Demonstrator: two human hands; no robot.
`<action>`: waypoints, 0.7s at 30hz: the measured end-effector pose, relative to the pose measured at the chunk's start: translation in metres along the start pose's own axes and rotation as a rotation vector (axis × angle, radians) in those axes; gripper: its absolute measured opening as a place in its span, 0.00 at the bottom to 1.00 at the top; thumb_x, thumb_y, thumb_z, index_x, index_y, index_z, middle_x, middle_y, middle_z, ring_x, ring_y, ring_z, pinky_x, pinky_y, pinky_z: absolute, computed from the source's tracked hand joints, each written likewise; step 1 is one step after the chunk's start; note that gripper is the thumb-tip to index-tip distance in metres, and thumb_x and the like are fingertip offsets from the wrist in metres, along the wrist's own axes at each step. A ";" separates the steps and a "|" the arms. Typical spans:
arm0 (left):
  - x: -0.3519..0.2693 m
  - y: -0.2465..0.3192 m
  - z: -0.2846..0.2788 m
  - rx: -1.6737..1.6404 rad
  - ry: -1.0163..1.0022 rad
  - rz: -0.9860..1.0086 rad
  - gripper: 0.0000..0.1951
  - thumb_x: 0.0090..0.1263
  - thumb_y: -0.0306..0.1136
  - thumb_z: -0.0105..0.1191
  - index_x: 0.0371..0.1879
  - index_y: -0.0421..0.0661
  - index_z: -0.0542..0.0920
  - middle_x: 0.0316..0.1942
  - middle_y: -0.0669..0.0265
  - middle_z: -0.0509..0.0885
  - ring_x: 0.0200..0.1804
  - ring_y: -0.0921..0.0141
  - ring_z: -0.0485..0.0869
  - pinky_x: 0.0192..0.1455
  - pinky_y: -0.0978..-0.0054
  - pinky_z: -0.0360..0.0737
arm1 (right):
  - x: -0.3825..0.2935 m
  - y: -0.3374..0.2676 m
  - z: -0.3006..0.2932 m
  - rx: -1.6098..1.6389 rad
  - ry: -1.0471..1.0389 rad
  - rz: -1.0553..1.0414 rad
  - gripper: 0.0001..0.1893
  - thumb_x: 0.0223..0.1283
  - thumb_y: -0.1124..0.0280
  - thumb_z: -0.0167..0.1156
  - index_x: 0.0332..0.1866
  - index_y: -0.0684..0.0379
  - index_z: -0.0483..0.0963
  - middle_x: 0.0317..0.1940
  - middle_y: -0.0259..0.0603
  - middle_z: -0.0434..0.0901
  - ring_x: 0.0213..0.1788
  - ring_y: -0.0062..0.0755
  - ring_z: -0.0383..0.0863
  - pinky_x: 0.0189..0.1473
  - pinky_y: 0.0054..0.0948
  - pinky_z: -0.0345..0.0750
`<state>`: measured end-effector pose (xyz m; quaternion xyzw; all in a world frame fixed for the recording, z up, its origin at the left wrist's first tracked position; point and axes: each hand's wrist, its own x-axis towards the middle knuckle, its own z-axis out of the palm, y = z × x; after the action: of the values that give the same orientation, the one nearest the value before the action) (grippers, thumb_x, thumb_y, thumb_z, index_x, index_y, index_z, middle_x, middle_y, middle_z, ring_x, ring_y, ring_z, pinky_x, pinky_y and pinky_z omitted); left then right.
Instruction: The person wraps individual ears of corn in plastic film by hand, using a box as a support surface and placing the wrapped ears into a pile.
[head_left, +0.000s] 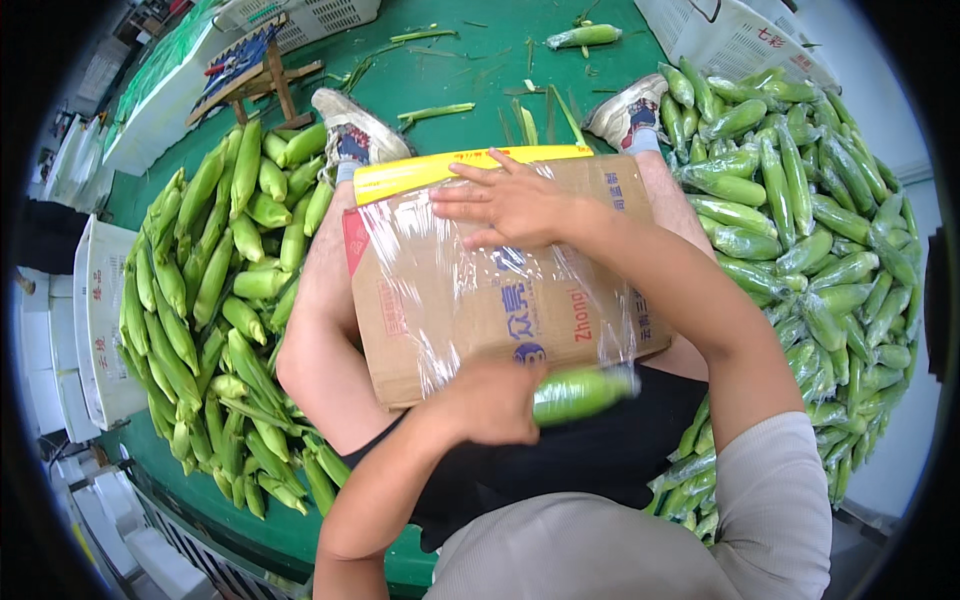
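Across the lap lies a cardboard carton (450, 300) with clear plastic film stretched over it. My right hand (510, 201) rests palm down on its far part, fingers spread. By its near edge, my left hand (491, 397) is closed around an ear of corn in green husk (577, 397), which looks wrapped in clear film and is blurred. A yellow strip with red writing (472, 166) runs along the carton's far edge. Unwrapped ears of corn (214, 277) are heaped at the left, film-wrapped ears (795, 202) at the right.
A small wooden stand (274, 75) is at the upper left. White plastic crates stand at the left (105, 315), top (322, 19) and upper right (735, 37). Husk scraps (439, 112) and one wrapped ear (585, 36) lie on the green surface (480, 75) beyond the shoes.
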<state>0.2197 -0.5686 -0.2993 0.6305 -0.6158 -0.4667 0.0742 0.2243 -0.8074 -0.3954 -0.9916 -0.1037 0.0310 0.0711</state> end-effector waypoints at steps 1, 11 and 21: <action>-0.004 0.014 0.004 -0.086 -0.226 -0.022 0.28 0.52 0.39 0.71 0.55 0.45 0.83 0.43 0.47 0.88 0.49 0.47 0.87 0.54 0.51 0.83 | -0.003 -0.001 0.004 -0.014 0.030 -0.008 0.36 0.81 0.36 0.42 0.86 0.38 0.57 0.88 0.24 0.54 0.89 0.37 0.47 0.86 0.63 0.43; -0.086 -0.016 0.100 -0.491 -0.004 -0.082 0.36 0.63 0.47 0.71 0.67 0.46 0.72 0.51 0.48 0.89 0.53 0.47 0.89 0.55 0.52 0.85 | -0.197 -0.210 -0.041 0.826 -0.722 0.167 0.45 0.67 0.36 0.65 0.81 0.51 0.60 0.58 0.49 0.76 0.60 0.55 0.83 0.56 0.52 0.82; -0.094 0.009 0.082 -1.143 1.582 0.971 0.22 0.83 0.46 0.58 0.60 0.40 0.74 0.44 0.47 0.93 0.42 0.50 0.92 0.52 0.49 0.89 | -0.091 -0.241 -0.062 2.352 1.543 0.692 0.26 0.78 0.43 0.57 0.68 0.50 0.74 0.61 0.35 0.81 0.56 0.38 0.85 0.66 0.58 0.80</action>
<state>0.1758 -0.4516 -0.2917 0.3143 -0.2688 -0.0671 0.9080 0.0915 -0.6014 -0.2945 -0.1048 0.2851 -0.4202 0.8551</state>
